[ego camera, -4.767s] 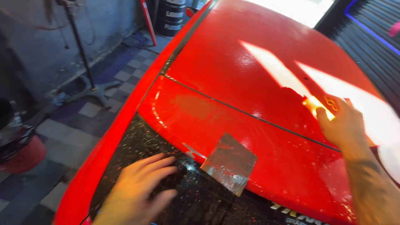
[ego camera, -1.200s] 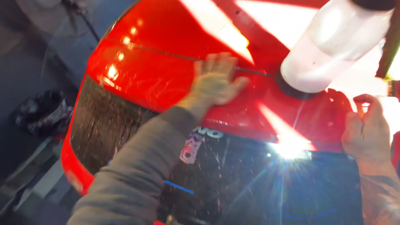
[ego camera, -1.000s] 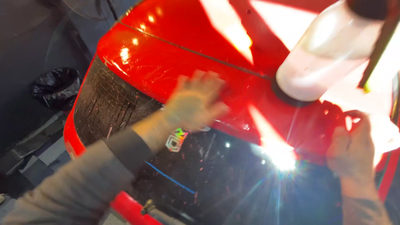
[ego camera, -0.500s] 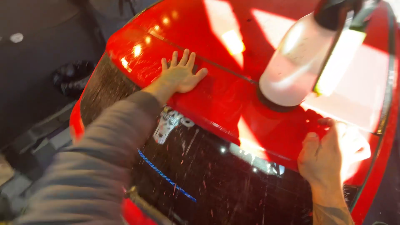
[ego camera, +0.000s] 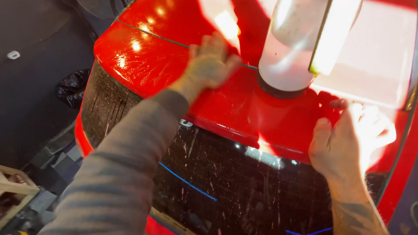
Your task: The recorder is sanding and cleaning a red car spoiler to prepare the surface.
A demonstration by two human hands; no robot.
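A glossy, wet red car body panel point(ego camera: 148, 65) fills the upper view. My left hand point(ego camera: 209, 65), blurred and in a grey sleeve, lies flat on it with fingers spread, just left of a translucent white spray bottle point(ego camera: 287, 52) that stands upright on the panel. A pale yellow strip point(ego camera: 333, 39) runs down the bottle's right side; what it is I cannot make out. My right hand point(ego camera: 348, 139) rests on the panel's lower edge at the right with the thumb apart and nothing visibly in it; glare washes out its fingertips.
Below the red panel is a dark, speckled surface point(ego camera: 244, 187) crossed by a thin blue line point(ego camera: 187, 182). A black bag point(ego camera: 72, 87) lies on the dark floor at left. A wooden frame point(ego camera: 13, 189) sits at the bottom left corner.
The view has closed in on the panel and bottle. My left hand has slid right along the red panel toward the bottle. My right hand stays at the panel's lower right edge.
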